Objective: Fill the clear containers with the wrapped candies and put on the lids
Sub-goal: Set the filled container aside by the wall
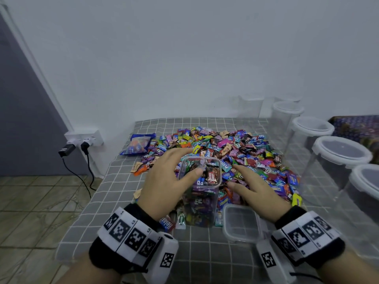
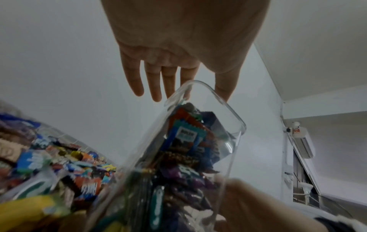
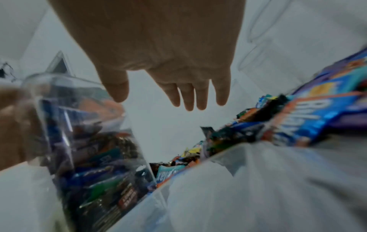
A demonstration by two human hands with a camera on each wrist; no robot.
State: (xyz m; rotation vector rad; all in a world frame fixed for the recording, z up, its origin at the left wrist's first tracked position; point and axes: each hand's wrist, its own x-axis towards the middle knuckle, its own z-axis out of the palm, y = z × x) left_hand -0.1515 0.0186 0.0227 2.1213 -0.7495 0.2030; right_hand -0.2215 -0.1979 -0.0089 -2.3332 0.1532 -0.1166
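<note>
A tall clear square container (image 1: 202, 193) stands at the middle of the table, packed with wrapped candies up to its rim. My left hand (image 1: 193, 160) is spread over its open top with straight fingers and the thumb at the near rim. In the left wrist view the left hand (image 2: 178, 87) hovers just above the container (image 2: 198, 141) and holds nothing. My right hand (image 1: 233, 175) lies flat to the container's right, over the candy pile (image 1: 246, 152), fingers straight and empty. Its clear lid (image 1: 242, 222) lies on the cloth under my right wrist. The right wrist view shows the right hand (image 3: 152, 102) beside the container (image 3: 89, 141).
A row of clear containers with white lids (image 1: 342, 154) runs along the table's right side. A blue candy bag (image 1: 139, 144) lies at the pile's far left. The grey checked cloth (image 1: 127, 201) ends at the left over tiled floor. A wall socket with plugs (image 1: 84, 140) is nearby.
</note>
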